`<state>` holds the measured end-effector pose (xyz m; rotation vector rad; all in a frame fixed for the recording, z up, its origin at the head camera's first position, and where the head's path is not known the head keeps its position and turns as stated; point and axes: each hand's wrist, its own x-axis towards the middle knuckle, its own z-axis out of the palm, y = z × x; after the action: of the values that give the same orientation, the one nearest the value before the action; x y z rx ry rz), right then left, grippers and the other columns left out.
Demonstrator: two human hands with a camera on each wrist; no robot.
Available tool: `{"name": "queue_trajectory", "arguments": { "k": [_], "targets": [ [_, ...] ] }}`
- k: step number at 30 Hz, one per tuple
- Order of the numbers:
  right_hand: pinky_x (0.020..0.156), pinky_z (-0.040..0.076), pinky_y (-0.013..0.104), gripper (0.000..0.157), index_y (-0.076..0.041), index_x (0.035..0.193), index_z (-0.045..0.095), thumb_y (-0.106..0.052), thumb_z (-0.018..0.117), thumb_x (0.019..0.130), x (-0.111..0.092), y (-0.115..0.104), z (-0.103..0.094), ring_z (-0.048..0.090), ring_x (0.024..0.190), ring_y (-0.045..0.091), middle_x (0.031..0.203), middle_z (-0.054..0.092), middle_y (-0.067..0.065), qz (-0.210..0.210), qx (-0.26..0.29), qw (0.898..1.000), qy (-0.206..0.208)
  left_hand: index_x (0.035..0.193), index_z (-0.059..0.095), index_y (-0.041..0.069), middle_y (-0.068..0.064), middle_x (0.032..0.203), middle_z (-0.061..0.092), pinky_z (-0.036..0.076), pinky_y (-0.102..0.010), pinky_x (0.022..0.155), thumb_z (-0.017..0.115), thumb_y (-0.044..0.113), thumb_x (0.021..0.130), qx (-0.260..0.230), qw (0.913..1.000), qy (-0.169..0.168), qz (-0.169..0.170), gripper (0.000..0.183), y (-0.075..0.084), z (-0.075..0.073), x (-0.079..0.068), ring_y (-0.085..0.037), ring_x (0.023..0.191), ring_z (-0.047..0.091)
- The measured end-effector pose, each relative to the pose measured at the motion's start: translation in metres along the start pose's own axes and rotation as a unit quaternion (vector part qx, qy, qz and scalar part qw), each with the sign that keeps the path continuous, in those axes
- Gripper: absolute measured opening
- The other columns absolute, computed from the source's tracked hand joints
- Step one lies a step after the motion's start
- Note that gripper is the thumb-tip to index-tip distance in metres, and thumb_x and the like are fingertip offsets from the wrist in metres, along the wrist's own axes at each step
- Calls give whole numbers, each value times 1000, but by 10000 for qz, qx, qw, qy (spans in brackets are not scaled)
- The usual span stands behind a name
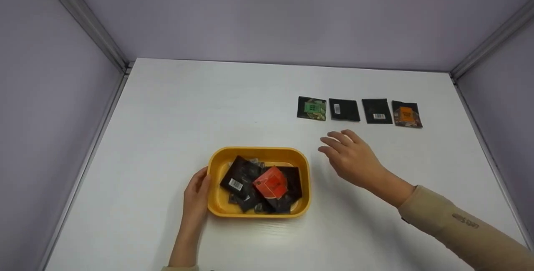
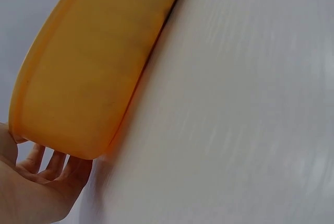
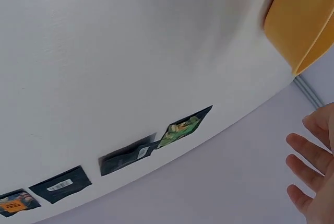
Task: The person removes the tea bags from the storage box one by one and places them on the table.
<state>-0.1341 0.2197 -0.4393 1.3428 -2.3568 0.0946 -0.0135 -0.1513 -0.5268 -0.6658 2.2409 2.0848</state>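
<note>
A yellow plastic basket (image 1: pixel 258 214) holds a loose heap of dark sachets, with a red-fronted sachet (image 1: pixel 272 183) on top. My left hand (image 1: pixel 196 198) grips the basket at its left end, thumb near the rim; in the left wrist view its fingers (image 2: pixel 55 166) curl against the end wall. To the right of the basket my right hand (image 1: pixel 352 158) hovers over the table, holding nothing, its fingers spread and loosely bent. Just beyond those fingertips lies a green-labelled sachet (image 1: pixel 312 108), the leftmost of a row.
The row continues rightward with a black sachet (image 1: pixel 344 110), another black sachet bearing a barcode (image 1: pixel 376 111) and an orange-labelled sachet (image 1: pixel 407 114). All lie flat on the white table (image 1: pixel 200 100). Pale panels (image 1: pixel 271 16) stand behind and at both sides.
</note>
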Motion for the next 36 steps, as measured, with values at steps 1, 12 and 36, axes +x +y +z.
{"name": "queue_trajectory", "arguments": {
  "k": [1, 12, 36],
  "targets": [
    [93, 51, 49, 21, -6, 104, 72, -3, 75, 83, 1, -4, 0, 63, 106, 32, 109, 72, 13, -70, 29, 10000, -21, 146, 45, 5, -13, 147, 47, 38, -37, 109, 47, 34, 106, -6, 10000, 0, -1, 49, 0, 0, 0, -25, 134, 44],
    [92, 52, 38, 32, -10, 116, 67, -7, 76, 85, 16, -48, -4, 63, 105, 24, 116, 69, 7, -1086, 396, 9909, -683, 146, 45, 5, -13, 148, 46, 36, -40, 111, 46, 32, 107, 2, 10000, 0, 25, 48, 1, 0, -1, -25, 135, 43],
    [97, 47, 36, 48, -15, 128, 64, -29, 80, 85, 44, -92, 17, 58, 113, 20, 123, 65, 2, -1480, 163, 9716, -1840, 148, 42, 5, -14, 149, 45, 40, -33, 108, 46, 34, 106, 13, 10000, 6, -17, 51, -2, 0, 0, -26, 134, 44]
  ]
}}
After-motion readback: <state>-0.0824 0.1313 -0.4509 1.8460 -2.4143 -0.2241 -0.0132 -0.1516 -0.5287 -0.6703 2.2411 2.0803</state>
